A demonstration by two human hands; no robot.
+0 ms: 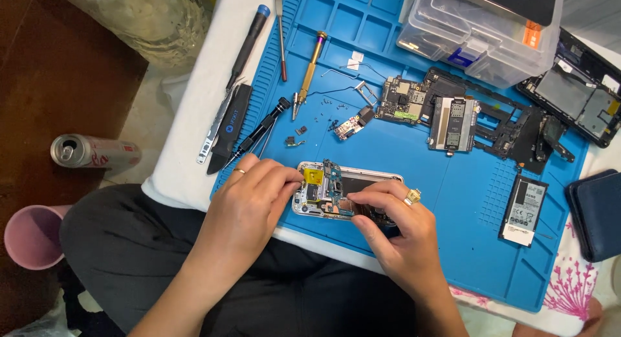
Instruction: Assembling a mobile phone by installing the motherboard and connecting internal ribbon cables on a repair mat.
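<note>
1. While both hands work at the near edge, the blue mat spreads away from them and carries nearly everything; its raised ridges and top trays likely keep small parts from rolling off.
2. Clear plastic box sits far beyond the right hand, at the mat's top edge, out of the working zone.
3. Left hand, ring on one finger, grips the left end of the opened phone, thumb and fingertips pinching its frame, seemingly to steady it.
4. Right hand, large ring, presses fingertips on the phone's right half; whether it pinches a part there, I cannot tell. Phone lies between the two hands, back off, board and yellow patch exposed.
5. Black frame pieces and two circuit boards lie beyond the right hand, spread apart.
6. Battery lies flat just right of the right hand.
7. Screwdrivers and tweezers lie beyond the left hand, handles within reach.
8. Loose screws are scattered beyond the phone.
</note>
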